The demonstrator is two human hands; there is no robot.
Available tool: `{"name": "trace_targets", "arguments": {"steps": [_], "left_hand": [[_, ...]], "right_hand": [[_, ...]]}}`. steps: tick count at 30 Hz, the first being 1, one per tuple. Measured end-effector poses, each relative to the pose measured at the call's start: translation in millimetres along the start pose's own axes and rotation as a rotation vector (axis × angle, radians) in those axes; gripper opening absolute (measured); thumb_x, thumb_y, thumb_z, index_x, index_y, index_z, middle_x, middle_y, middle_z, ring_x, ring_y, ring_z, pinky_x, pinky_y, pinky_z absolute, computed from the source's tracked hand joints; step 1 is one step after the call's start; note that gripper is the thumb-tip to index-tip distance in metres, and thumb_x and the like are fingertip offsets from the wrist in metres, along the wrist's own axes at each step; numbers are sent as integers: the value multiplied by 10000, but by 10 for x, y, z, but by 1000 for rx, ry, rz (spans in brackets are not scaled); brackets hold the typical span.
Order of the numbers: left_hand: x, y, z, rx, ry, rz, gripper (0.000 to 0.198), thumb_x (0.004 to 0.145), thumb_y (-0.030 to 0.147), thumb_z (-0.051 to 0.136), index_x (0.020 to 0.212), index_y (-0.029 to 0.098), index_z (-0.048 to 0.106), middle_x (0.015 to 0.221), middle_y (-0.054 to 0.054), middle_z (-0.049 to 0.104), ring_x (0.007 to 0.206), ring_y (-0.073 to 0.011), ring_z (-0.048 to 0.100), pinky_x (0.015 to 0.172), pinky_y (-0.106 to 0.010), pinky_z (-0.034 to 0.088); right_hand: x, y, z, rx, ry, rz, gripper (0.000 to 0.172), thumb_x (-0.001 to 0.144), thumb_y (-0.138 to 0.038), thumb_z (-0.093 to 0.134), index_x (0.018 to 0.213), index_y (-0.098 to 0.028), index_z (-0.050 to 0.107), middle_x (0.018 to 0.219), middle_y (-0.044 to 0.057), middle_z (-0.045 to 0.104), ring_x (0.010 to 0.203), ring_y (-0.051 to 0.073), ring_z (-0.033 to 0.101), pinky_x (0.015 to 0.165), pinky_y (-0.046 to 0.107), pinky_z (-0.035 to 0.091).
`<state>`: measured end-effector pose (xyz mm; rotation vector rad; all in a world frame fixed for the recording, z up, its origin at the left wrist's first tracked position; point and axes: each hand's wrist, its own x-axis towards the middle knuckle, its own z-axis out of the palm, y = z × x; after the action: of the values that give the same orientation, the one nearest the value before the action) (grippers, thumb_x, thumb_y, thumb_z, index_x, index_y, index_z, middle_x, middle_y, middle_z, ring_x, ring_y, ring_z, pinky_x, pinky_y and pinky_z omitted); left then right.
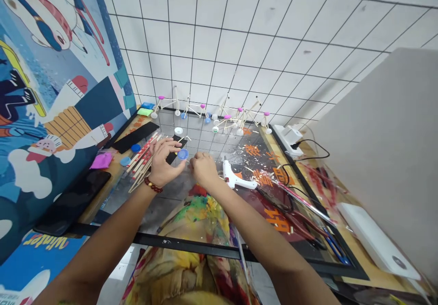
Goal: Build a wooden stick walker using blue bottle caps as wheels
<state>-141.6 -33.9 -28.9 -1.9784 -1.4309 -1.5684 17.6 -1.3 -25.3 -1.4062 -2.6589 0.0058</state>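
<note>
Gridded wall (pixel 212 40) beyond the grip. Left hand (pixel 163 162) pinches blue cap (pixel 183 154) between thumb and fingers; right hand (pixel 204 168) bunched just beside (contents unclear). Glue gun (pixel 235 178) right of both, sticks (pixel 139 168) left.

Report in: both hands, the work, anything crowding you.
Left hand pinching round blue plastic cap. Right hand close by, grip unclear. White plastic glue gun lying just to its right.

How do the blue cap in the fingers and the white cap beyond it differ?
The blue cap is held in the left hand; the white cap lies on the tabletop. The blue cap is nearer, the white cap farther off. Both are small and round.
</note>
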Motion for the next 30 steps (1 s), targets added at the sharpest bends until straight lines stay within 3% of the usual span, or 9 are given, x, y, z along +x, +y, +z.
{"name": "trace_targets", "arguments": {"steps": [3,7,9,12,15,19,26,30], "left_hand": [[-11,-20,-2,36,-2,-24,276,641,212,760,846,249,578,989,-48,758,1109,-303,640,1089,-554,299],[-44,-11,41,45,-6,-33,273,640,212,767,850,251,597,972,-32,763,1090,-306,641,1104,-567,255],[-67,17,75,33,-20,-28,266,641,203,768,852,254,613,965,-22,763,1082,-306,638,1099,-571,246],[-104,59,121,5,-79,-1,260,652,199,765,873,264,645,957,-14,759,1079,-310,631,1090,-568,247],[-142,73,153,3,-139,25,256,661,211,761,890,273,663,924,-5,758,1074,-313,628,1088,-568,241],[-180,55,176,34,-206,-3,209,667,242,755,856,270,670,898,-8,763,1070,-319,630,1092,-575,219],[-191,69,164,70,-252,45,197,681,271,737,865,266,667,923,-12,767,1071,-319,636,1135,-604,133],[-187,101,152,74,-291,17,191,670,264,729,840,265,641,951,-6,766,1112,-316,624,1152,-604,129]], "right_hand": [[65,-6,1,13,2,-9,245,966,-211,465,988,-142,699,1050,147,693,1034,270,611,852,355,416],[-125,173,-54,49,43,108,263,988,-220,408,1110,-143,629,943,124,717,842,239,655,741,329,435],[-278,284,-58,230,209,100,218,970,-222,439,1082,-199,625,891,65,720,803,208,654,724,299,441],[-460,376,-18,374,446,-50,163,918,-184,486,974,-209,638,852,50,706,808,201,640,747,299,447],[-533,384,30,377,552,-105,170,937,-190,474,957,-197,642,847,67,702,815,215,627,764,328,449],[-525,359,54,387,587,-88,196,984,-232,445,994,-204,639,907,78,712,858,220,624,797,346,451],[-506,312,138,408,515,-127,207,991,-235,453,1003,-199,656,927,90,719,873,225,640,799,350,473],[-496,318,184,432,584,-148,177,987,-230,476,985,-197,651,895,78,728,837,213,660,768,337,493]]}}
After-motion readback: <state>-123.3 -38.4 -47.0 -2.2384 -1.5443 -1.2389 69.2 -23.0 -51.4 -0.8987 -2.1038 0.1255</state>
